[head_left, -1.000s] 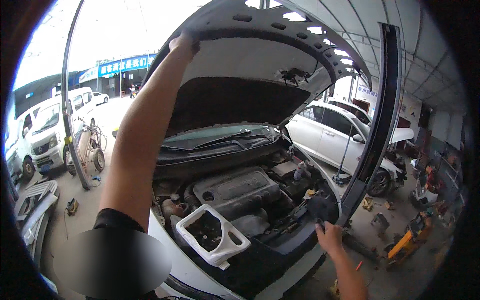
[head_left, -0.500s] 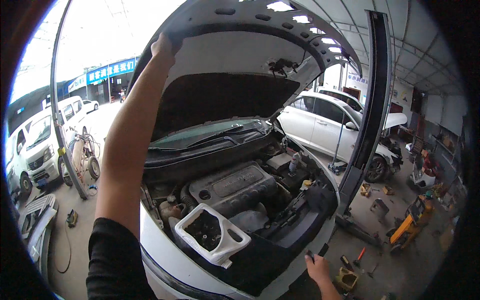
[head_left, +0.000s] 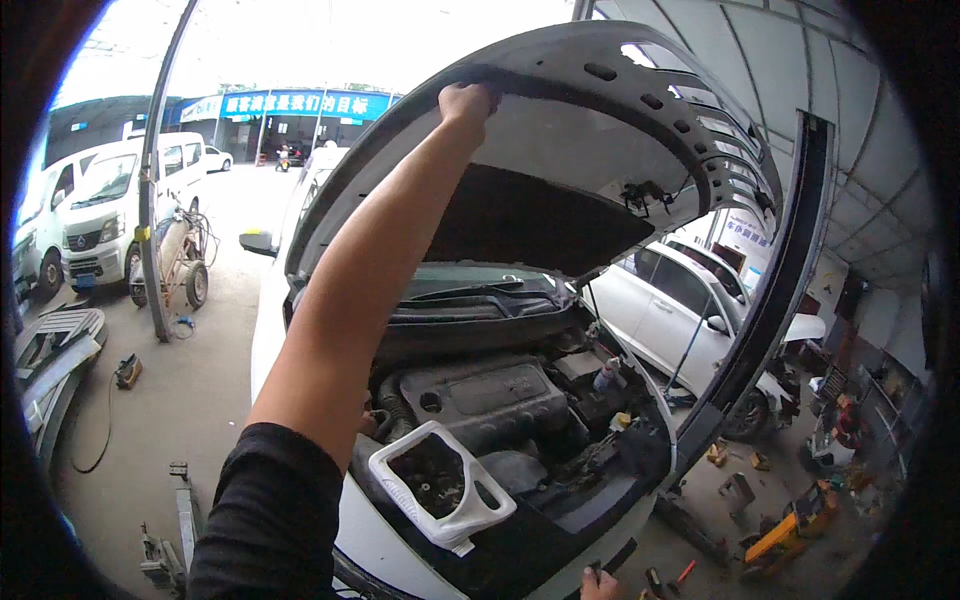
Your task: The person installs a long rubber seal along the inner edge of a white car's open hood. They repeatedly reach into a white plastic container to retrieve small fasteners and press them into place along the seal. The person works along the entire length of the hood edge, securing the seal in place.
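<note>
My left hand [head_left: 470, 103] is raised and closed round the edge of the white car's lifted bonnet [head_left: 590, 135]. At the lower edge of the picture my right hand [head_left: 600, 584] is cut off by the frame, its fingers bent round a small dark object that I cannot make out. Below the bonnet lies the engine bay with a black plastic engine cover [head_left: 490, 395]. A white plastic jug [head_left: 398, 492] with one side cut away rests on the front of the bay, holding small dark parts. A spray can [head_left: 606, 374] stands upright on the bay's right side.
A dark lift post [head_left: 790, 270] rises right of the car, with another white car [head_left: 668, 310] behind it. Tools and an orange-yellow machine [head_left: 792, 528] lie on the right floor. At left are a pole [head_left: 150, 200], a wheeled cart [head_left: 185, 262] and white vans [head_left: 108, 205].
The view has turned left. My left hand, still on the bonnet edge, appears farther right in the picture. My right hand has sunk toward the lower edge.
</note>
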Tool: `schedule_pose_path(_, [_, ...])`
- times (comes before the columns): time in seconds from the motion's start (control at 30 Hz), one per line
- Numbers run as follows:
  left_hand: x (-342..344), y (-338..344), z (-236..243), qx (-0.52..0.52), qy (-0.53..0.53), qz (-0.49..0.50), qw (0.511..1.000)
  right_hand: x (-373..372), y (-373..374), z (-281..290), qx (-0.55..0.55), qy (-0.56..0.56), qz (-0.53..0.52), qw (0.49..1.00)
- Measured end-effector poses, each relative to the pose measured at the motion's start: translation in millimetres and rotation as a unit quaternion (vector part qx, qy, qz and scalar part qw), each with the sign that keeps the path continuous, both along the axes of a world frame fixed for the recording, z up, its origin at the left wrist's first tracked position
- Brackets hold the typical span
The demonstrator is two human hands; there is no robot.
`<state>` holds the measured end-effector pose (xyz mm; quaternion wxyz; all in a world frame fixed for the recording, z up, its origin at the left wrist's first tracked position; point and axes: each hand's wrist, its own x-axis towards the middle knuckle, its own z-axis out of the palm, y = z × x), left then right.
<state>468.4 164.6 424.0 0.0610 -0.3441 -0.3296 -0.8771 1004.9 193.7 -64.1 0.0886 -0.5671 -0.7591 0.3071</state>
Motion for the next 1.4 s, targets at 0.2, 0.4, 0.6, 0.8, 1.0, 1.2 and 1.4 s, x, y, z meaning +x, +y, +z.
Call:
schedule_pose_path(0.2, [16, 6, -16, 0.056, 0.033, -0.014, 0.998, 9, -24, -32, 0.005, 0.074, -0.011, 0.997])
schedule_pose_path(0.4, [18, -22, 2, -0.124, -0.007, 0.075, 0.99, 14, -32, -67, 0.045, 0.124, -0.042, 0.99])
schedule_pose_path(0.6, [26, 22, 2, -0.086, 0.027, -0.098, 0.991, 16, -53, -87, 0.049, 0.146, -0.079, 0.985])
schedule_pose_path(0.8, [59, 61, 27, -0.126, 0.011, -0.141, 0.982, 27, -47, -99, 0.029, 0.181, -0.088, 0.979])
schedule_pose_path(1.0, [60, 89, 36, -0.151, 0.032, -0.083, 0.985, 42, 6, -123, 0.067, 0.216, -0.02, 0.974])
schedule_pose_path(1.2, [58, 87, 43, -0.179, 0.051, 0.014, 0.982, 43, 96, -132, 0.077, 0.265, 0.106, 0.955])
schedule_pose_path(1.4, [58, 96, 40, -0.216, 0.079, 0.063, 0.971, 52, 178, -103, -0.042, 0.237, 0.175, 0.955])
